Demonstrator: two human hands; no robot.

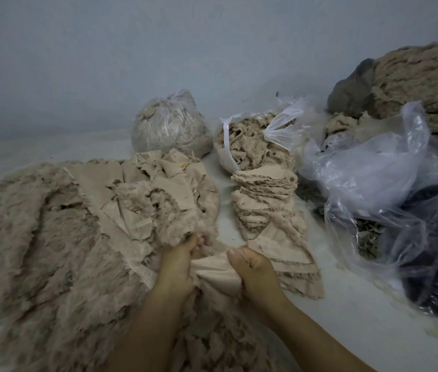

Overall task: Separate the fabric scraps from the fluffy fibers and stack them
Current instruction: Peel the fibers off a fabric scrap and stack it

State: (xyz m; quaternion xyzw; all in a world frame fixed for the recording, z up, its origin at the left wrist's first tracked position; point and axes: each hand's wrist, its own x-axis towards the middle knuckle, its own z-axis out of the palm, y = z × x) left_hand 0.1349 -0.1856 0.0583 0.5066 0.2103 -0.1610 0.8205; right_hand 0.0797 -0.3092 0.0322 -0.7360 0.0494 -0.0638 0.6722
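**Mid-sort: one scrap between my hands, a big heap still to go**

I have both hands closed on the same beige woven fabric scrap, stretched between them at the near middle of the surface. My left hand pinches its fluffy edge where it meets the heap, and my right hand clenches the smooth side, thumb on top.

I judge the job partly done. A tidy stack of flat beige scraps stands just right of my hands, running toward them. On the left, a large mound of tan fluffy fibers with scraps mixed in remains, so most of the work looks ahead.

Everything lies on a pale white surface against a plain grey-blue wall. Behind sit a tied clear plastic bag of fluff, an open clear bag of tan fiber, and loose crumpled plastic sheeting at right.
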